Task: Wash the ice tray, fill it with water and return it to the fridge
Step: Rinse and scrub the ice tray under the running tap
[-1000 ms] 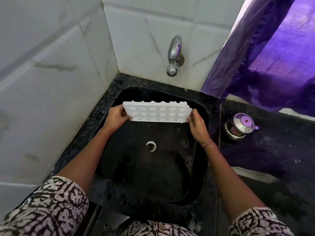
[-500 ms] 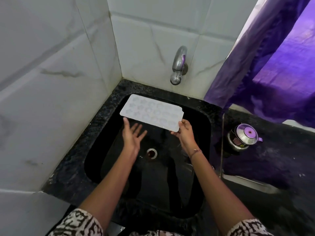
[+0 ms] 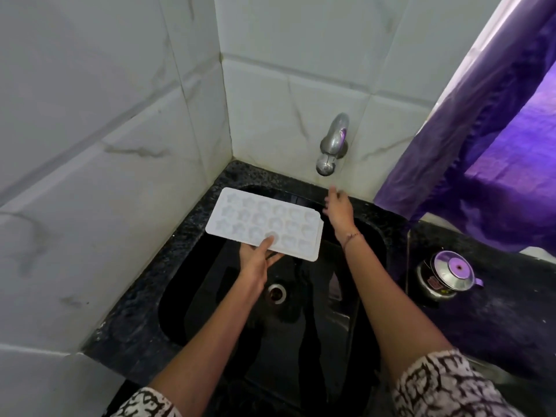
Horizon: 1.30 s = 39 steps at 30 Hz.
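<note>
The ice tray [image 3: 264,224] is gripped at its near edge by the left hand [image 3: 255,260] above the sink [image 3: 144,311]; the right hand [image 3: 338,207] is held open and empty just below the tap [image 3: 332,145].

Matt plastic ice tray [image 3: 264,224] — glossy metal tap [image 3: 332,145].

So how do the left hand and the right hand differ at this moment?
The left hand holds the ice tray by its near edge, thumb on top; the right hand holds nothing. The left hand sits low over the sink; the right hand reaches up toward the tap, fingers extended, just short of it. The right wrist wears a thin bracelet; the left wrist is bare. Both arms come from patterned sleeves.
</note>
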Available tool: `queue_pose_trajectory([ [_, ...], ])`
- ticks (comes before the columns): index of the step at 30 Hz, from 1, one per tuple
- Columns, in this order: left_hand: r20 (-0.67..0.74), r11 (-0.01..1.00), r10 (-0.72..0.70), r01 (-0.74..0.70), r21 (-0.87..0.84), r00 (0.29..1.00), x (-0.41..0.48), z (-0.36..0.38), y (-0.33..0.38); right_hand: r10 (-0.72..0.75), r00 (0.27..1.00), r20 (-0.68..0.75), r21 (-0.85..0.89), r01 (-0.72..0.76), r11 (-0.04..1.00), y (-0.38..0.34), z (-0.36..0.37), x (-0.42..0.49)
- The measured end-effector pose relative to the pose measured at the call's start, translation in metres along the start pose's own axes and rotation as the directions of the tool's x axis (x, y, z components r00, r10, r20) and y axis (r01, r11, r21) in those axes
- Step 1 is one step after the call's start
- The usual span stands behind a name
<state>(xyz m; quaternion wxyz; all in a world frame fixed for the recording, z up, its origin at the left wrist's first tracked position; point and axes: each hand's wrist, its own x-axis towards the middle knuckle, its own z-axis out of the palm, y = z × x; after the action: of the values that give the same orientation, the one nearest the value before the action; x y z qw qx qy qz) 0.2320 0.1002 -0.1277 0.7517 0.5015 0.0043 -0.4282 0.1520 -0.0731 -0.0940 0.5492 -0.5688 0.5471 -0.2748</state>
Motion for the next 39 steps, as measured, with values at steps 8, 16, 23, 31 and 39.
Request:
queue_pose_trajectory([
  [8,0.041,0.999,-0.022,0.023,-0.027,0.999,0.002,-0.003,-0.005,0.165,0.964,0.209,0.614,-0.261,0.745,-0.066,0.017,0.044],
  [16,0.022,0.997,-0.075,0.075,-0.015,0.997,0.005,-0.01,-0.008,0.214,0.97,0.111,0.531,-0.24,0.813,-0.08,0.023,0.038],
  [23,0.017,0.996,-0.084,0.084,-0.01,0.996,0.002,-0.008,-0.009,0.189,0.98,0.068,0.463,-0.199,0.864,-0.086,0.026,0.031],
  [31,-0.004,0.997,-0.077,0.077,-0.025,0.997,0.0,-0.01,-0.006,0.2,0.979,0.038,0.419,-0.197,0.886,-0.089,0.024,0.028],
  [39,-0.007,0.997,-0.071,0.071,-0.027,0.997,-0.003,-0.006,-0.005,0.257,0.966,0.021,0.344,-0.248,0.905,-0.096,0.025,0.029],
])
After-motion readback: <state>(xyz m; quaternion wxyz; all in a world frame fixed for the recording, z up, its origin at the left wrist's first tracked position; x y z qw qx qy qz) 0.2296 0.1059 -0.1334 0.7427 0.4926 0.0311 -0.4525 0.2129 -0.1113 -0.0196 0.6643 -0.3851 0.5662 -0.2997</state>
